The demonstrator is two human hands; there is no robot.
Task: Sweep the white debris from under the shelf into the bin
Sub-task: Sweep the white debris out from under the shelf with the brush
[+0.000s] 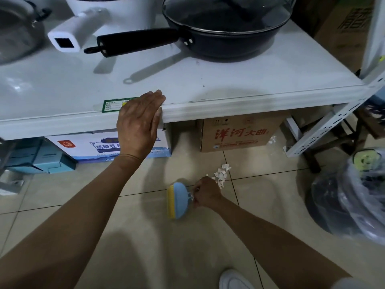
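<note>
White debris [221,174] lies in a small pile on the tiled floor in front of the white shelf [229,105]. A few more white bits [272,139] sit further back beside the brown box. My right hand [206,192] is low at the floor, gripping a small blue brush with yellow bristles [177,200], just left of the pile. My left hand [140,122] rests flat over the shelf's front edge, fingers on top and thumb down the front. The bin [350,197], lined with a clear plastic bag, stands on the floor at the right.
A black pan [218,36], a white pot with a white handle [68,36] and a metal pot [16,34] sit on the shelf. Under it are a brown carton [239,134], a white-and-blue carton [87,147] and blue boxes [39,159]. My white shoe [235,280] is at the bottom.
</note>
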